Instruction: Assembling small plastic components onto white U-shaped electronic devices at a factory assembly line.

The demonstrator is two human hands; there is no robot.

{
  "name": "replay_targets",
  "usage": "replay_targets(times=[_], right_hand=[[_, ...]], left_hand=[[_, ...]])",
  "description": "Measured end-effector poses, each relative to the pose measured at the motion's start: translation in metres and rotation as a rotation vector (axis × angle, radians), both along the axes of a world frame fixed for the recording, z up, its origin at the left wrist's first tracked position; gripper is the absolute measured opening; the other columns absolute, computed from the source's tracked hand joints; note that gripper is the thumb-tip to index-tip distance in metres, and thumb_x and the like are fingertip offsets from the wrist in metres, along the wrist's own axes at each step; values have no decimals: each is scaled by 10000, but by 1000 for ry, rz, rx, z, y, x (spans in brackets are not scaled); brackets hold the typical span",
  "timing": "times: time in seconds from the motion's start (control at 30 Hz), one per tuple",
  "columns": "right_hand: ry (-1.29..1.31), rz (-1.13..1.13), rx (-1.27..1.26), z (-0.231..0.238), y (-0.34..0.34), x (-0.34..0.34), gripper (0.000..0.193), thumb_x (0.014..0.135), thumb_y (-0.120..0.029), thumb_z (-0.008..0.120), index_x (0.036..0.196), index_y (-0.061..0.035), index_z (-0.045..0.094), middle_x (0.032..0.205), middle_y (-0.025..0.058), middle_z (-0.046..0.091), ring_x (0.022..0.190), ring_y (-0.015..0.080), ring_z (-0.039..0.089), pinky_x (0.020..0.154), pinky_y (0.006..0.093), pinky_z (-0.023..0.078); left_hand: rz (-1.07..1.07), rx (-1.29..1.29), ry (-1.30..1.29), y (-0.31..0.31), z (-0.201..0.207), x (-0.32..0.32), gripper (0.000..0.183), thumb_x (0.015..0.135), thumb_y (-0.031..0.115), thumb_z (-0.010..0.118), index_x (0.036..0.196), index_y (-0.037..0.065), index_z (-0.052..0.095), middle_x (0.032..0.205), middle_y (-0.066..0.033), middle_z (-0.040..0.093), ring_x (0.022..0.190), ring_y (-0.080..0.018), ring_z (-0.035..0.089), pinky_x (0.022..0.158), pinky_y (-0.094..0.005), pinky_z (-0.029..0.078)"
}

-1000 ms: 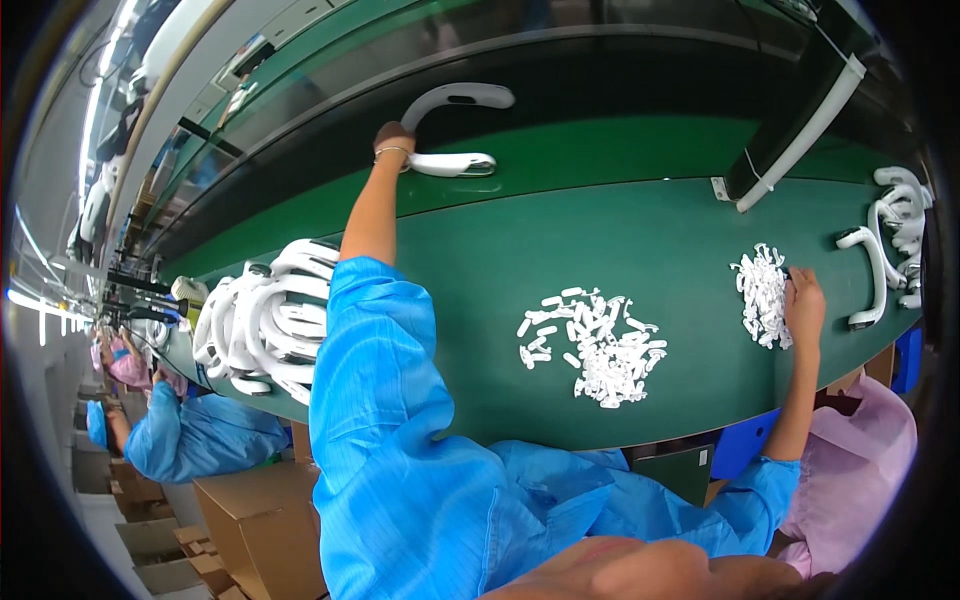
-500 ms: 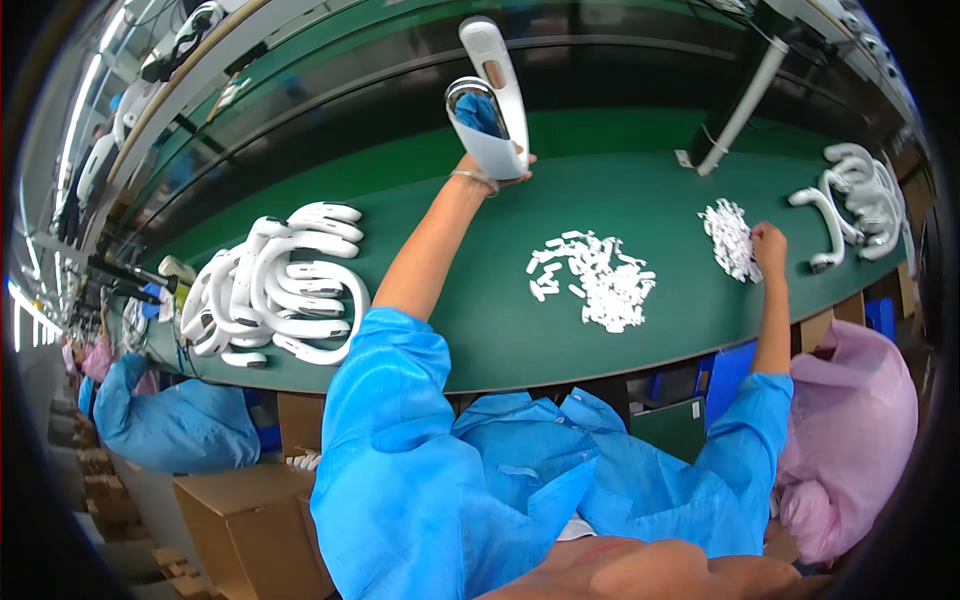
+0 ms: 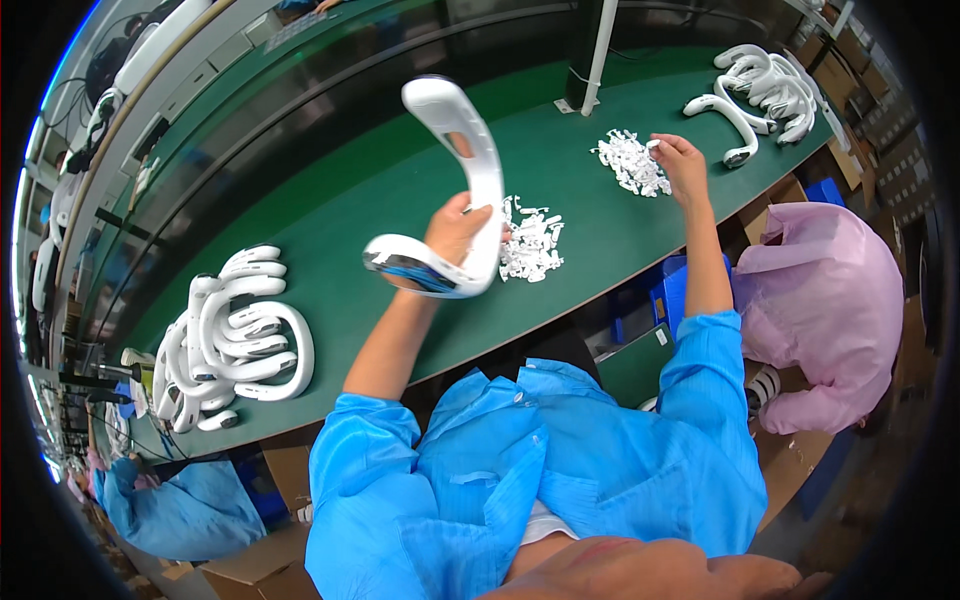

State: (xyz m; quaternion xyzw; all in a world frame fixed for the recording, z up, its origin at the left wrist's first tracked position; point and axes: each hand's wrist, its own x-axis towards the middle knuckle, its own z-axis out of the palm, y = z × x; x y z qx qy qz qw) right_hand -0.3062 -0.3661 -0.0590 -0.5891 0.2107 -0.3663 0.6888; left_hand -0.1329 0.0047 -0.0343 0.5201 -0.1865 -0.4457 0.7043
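In my left hand (image 3: pixel 452 238) is a white curved neck fan (image 3: pixel 487 205), raised above the bench with my fingers wrapped around its band. Its lower arm end is dark and glossy with a blue tint. My right hand (image 3: pixel 684 170) pinches a small white plastic piece (image 3: pixel 654 144) between thumb and fingertips. Right beside that hand lies a heap of small white plastic pieces (image 3: pixel 630 163). Another heap of small white pieces (image 3: pixel 532 245) sits behind the held fan, which partly hides it.
Many more neck fans (image 3: pixel 240 335) are piled at the left of the green bench (image 3: pixel 370 190), others (image 3: pixel 765 90) at its far right. A white post (image 3: pixel 598 55) stands at the back. Close on my right sits a person in pink (image 3: pixel 820 310); one in blue (image 3: pixel 185 505) is at left.
My left hand has brought the neck fan lower and nearer, turning it so its curved side shows. My right hand has lifted from the heap with a small white piece. The whole view has shifted.
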Motion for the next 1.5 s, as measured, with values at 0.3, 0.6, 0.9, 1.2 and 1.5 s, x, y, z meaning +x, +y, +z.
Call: replay_targets(times=[0.3,0.6,0.9,1.2,1.5], right_hand=[[-94,299,64,54,180,14,111,866,-17,545,935,38,612,828,112,642,646,138,635,544,221,539],[-14,435,-232,66,231,4,149,832,44,554,943,59,651,872,77,591,718,112,609,641,210,515],[77,430,-130,36,227,-3,176,811,-1,624,985,27,618,849,75,635,681,97,602,602,217,513],[77,15,-372,-4,246,-19,170,843,-58,613,996,14,618,851,58,639,738,107,602,625,237,494],[-96,107,-578,62,284,-15,310,672,-77,690,944,23,579,836,112,607,775,202,616,697,268,467]], left_hand=[[41,-231,196,-33,-2,-64,290,860,107,594,1104,15,468,893,-139,620,586,-180,621,515,-287,555],[104,-151,5,-22,6,-84,265,919,70,501,1169,41,416,859,-73,563,645,-138,600,536,-281,553],[5,-218,-188,-12,4,-92,361,901,31,457,1243,63,345,1025,-72,515,856,-142,574,736,-336,548],[26,-253,-508,-2,11,-98,396,940,214,444,1267,21,332,1054,-123,556,861,-148,612,659,-297,541],[159,-325,-517,17,-5,-98,467,958,263,458,1344,32,331,1117,-100,549,974,-149,556,816,-286,464]])
